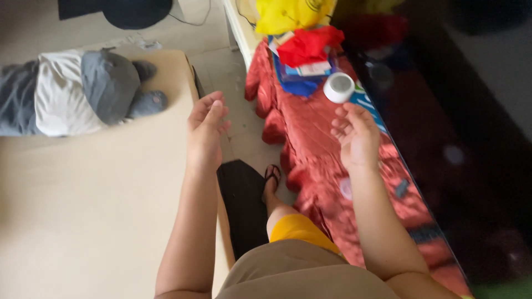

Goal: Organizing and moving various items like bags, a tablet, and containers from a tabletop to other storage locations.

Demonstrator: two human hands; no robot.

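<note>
I see two hands, both empty w/ fingers spread loose. Left hand (206, 128) is held palm-in over the edge of the beige mattress (83, 221), not touching anything I can make out. Right hand (356, 135) is open, palm up-ish, fingers slightly curled, just below one small white round tub (338, 87); fingertips near it but apart, no contact. The tub sits on the red satin cloth (316, 149) that covers a low ledge along the dark glossy cabinet (471, 138) on the right.

Behind the tub: one red crumpled cloth (309, 44), one yellow bag (291, 14), and blue-and-white flat packs (302, 75) under them; count of packs I can't tell, they overlap.

On the mattress, far left: one bundle of grey and white bedding (72, 91). One dark round thing (136, 11) on the floor at top, blurred.

Below: one foot in a black sandal (271, 176) on the tiled floor (227, 72), one black bag-like shape (244, 205) beside the leg, yellow shorts hem (299, 230) visible.
</note>
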